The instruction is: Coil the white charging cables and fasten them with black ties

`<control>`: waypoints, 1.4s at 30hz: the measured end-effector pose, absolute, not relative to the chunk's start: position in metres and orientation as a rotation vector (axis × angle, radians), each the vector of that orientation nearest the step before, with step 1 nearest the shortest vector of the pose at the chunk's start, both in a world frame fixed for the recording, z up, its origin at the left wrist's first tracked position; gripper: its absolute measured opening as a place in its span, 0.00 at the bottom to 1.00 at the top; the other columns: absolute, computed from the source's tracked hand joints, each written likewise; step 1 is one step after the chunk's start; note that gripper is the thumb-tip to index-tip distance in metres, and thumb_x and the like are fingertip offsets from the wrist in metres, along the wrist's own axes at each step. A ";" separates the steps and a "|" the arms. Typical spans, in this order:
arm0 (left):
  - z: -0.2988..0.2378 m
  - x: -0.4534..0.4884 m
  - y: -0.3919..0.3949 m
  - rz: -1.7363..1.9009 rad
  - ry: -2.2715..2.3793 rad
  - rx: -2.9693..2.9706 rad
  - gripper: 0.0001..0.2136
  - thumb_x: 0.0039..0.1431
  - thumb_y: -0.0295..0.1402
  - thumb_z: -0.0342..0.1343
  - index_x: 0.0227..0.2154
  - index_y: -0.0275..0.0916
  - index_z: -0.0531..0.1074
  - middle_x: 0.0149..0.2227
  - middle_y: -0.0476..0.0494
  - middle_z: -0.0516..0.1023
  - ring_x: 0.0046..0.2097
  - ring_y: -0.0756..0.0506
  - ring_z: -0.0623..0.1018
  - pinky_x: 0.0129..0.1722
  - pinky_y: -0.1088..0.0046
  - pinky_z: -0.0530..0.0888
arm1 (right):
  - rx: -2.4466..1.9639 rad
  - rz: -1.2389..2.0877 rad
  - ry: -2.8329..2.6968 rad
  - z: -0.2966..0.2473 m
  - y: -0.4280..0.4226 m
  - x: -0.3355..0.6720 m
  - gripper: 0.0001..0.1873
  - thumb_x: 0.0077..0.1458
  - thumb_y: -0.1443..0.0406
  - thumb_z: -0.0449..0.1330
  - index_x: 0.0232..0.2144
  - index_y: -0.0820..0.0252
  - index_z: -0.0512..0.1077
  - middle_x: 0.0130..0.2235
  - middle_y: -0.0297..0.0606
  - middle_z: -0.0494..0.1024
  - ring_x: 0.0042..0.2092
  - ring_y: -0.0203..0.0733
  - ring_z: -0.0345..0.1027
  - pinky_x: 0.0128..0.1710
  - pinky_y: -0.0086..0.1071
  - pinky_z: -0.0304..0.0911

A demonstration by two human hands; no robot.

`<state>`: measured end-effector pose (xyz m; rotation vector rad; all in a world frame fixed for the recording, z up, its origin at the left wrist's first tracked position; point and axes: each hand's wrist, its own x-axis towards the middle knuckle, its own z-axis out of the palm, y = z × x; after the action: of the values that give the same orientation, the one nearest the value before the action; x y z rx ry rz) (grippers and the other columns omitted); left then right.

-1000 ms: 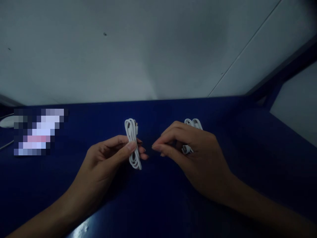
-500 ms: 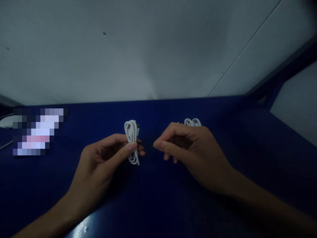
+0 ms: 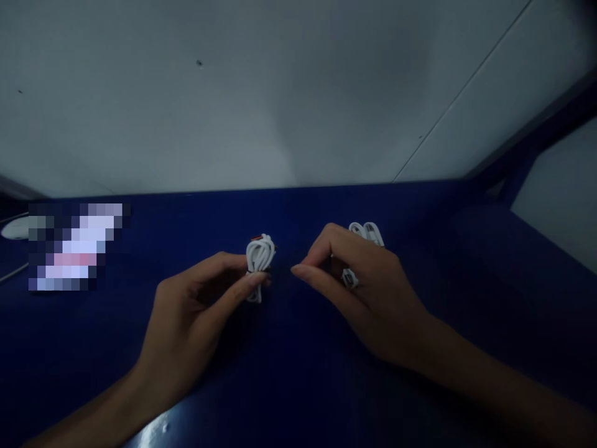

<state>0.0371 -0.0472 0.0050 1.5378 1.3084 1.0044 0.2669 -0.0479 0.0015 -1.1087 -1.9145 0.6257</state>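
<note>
The left hand (image 3: pixel 186 305) is nearest along with the right hand (image 3: pixel 373 292), both raised over the dark blue worktop (image 3: pixel 280 379); the left pinches a white cable (image 3: pixel 260 255), bundled in loops, between thumb and fingers, so the cable sits off to the left of centre, held clear of the wall; the right has thumb and forefinger tips brought together just beside it, apart from the loops, and whether anything thin sits between those tips I cannot tell; the step in hand looks like handling and turning the bundle, and the next move seems to call for a steady left pinch that keeps the loops together while the right works close by; against half a second ago, the bundle is tipped so its looped end faces the camera, with an orange tip (image 3: pixel 257 238) showing at the top, and a plug (image 3: pixel 349 279) shows more plainly under the right palm; just beyond that hand lies another white coil (image 3: pixel 373 233), partly hidden; farther left lie a pixelated patch (image 3: pixel 81 246) and a white object (image 3: pixel 15 229) by the edge; behind everything stands the grey wall (image 3: pixel 233 118).
</note>
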 end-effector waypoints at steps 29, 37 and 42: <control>0.003 0.042 -0.054 0.798 1.096 1.229 0.27 0.54 0.33 0.79 0.58 0.47 0.84 0.38 0.42 0.91 0.39 0.38 0.90 0.43 0.66 0.86 | -1.074 1.300 -1.383 0.002 -0.049 0.259 0.07 0.64 0.66 0.71 0.31 0.59 0.81 0.26 0.27 0.76 0.25 0.30 0.65 0.25 0.23 0.63; -0.008 0.038 -0.059 0.627 0.974 1.136 0.36 0.61 0.31 0.75 0.70 0.51 0.69 0.35 0.47 0.88 0.38 0.42 0.89 0.40 0.71 0.82 | -1.192 1.114 -1.234 0.002 -0.048 0.263 0.13 0.64 0.55 0.73 0.32 0.57 0.82 0.21 0.28 0.71 0.21 0.31 0.59 0.18 0.25 0.55; -0.012 0.031 -0.050 0.661 0.881 1.067 0.14 0.72 0.34 0.63 0.58 0.46 0.78 0.40 0.42 0.86 0.40 0.43 0.85 0.42 0.70 0.80 | -1.191 0.905 -1.310 0.010 -0.045 0.261 0.14 0.63 0.55 0.73 0.30 0.56 0.80 0.23 0.30 0.75 0.20 0.31 0.60 0.16 0.27 0.55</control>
<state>0.0308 -0.0504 -0.0124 1.0670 0.8810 0.6605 0.2615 -0.0454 0.0097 -1.1914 -1.3095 0.9053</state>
